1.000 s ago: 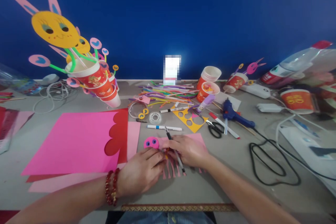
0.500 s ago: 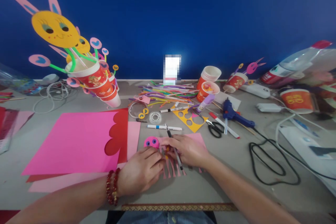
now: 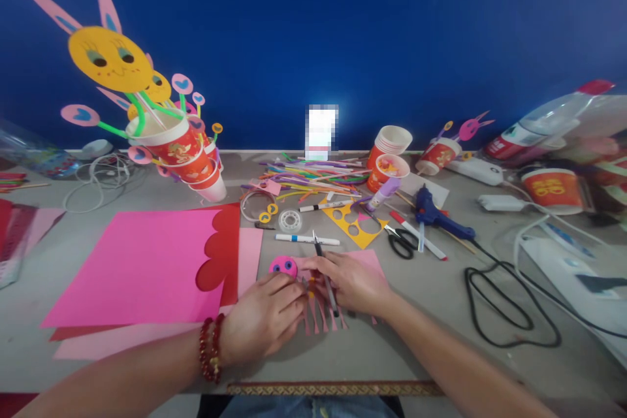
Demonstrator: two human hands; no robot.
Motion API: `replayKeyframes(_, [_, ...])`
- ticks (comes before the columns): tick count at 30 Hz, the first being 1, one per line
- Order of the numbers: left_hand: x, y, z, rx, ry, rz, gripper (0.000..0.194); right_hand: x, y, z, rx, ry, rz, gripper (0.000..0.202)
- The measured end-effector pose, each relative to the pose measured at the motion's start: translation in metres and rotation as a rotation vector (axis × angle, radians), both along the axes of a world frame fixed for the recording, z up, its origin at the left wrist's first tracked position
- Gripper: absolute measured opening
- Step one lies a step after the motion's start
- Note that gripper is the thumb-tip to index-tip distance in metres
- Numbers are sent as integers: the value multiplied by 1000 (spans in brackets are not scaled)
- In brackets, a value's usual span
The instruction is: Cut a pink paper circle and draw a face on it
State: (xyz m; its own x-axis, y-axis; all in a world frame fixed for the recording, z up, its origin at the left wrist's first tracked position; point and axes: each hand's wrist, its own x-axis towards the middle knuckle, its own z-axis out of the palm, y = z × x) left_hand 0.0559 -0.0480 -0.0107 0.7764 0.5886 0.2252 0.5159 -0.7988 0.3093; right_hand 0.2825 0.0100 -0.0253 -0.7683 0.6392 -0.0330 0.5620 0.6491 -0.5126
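Note:
My right hand has a black-and-silver pen resting in its fingers, tilted across a light pink paper with cut strips. Its fingertips meet those of my left hand over the strips. The left fingers are curled in; small grey and yellow bits show between the two hands, too small to name. Just above the left knuckles lies a hot-pink paper circle with two eyes, partly covered by that hand. A white marker with a blue band lies behind the pen.
Pink and red sheets lie at the left, near paper cups with a bunny figure. Pipe cleaners, a tape roll, scissors and a blue glue gun with a loose black cable occupy the back and right.
The pen in my right hand has tilted slightly. Both hands stay almost in place over the pink strips, and the view has shifted a little.

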Motion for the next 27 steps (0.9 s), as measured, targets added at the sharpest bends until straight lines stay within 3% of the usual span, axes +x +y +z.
replayKeyframes(4, [-1,1,-2,14,-9,18,23,1,0,0,-1,-15,11,66])
replayKeyframes(16, [-1,3,-3,42,109,-46,36,0,1,2,-18,29,-8,55])
replayKeyframes(27, [1,6,-2,61,61,-25,33,0,0,5,-32,169,-22,39])
